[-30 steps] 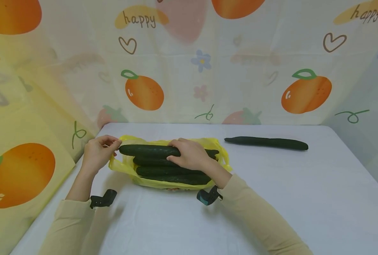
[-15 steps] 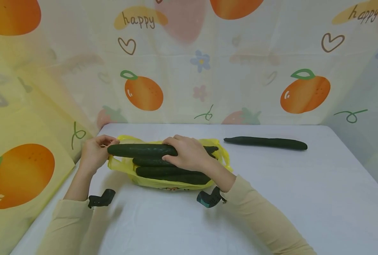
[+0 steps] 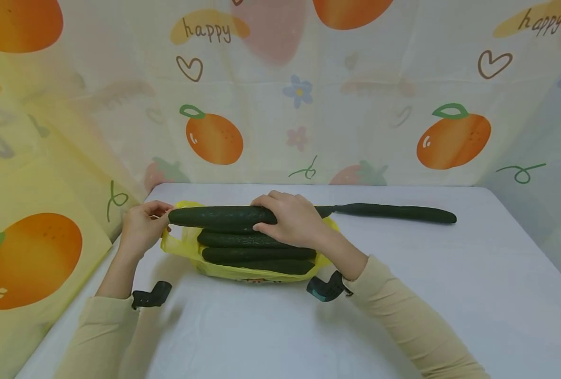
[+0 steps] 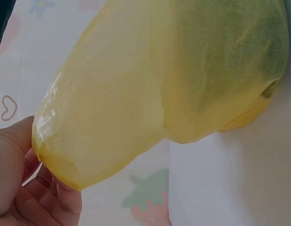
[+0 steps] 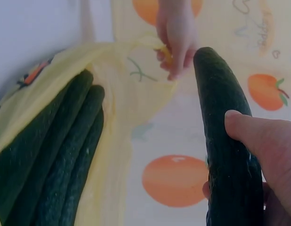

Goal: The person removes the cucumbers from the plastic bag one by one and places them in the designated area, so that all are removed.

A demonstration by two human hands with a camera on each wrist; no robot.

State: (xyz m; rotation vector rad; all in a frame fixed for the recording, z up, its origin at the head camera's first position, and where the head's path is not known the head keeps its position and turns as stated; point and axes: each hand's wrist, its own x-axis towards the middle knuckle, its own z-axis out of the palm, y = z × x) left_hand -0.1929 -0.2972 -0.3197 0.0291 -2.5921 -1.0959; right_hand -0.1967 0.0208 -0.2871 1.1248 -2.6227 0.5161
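Observation:
My right hand (image 3: 292,218) grips a dark green cucumber (image 3: 219,217) around its middle, above a yellow plastic bag (image 3: 178,246). In the right wrist view the thumb lies along the near side of this cucumber (image 5: 225,108), which is raised clear of the others. Several more cucumbers (image 3: 257,255) lie side by side inside the bag. My left hand (image 3: 143,226) pinches the bag's left edge near the held cucumber's tip. From the left wrist view, thin yellow plastic (image 4: 103,117) stretches away from the left fingers.
Another cucumber (image 3: 396,212) lies on the white table (image 3: 451,295) at the back right. A printed cloth (image 3: 261,95) with fruit drawings hangs behind the table, and a yellowish printed cloth (image 3: 24,184) hangs at the left.
The held cucumber has come up out of the bag, first shifting left, then slightly right and higher, with my right hand. My left hand stays nearly still at the bag's edge.

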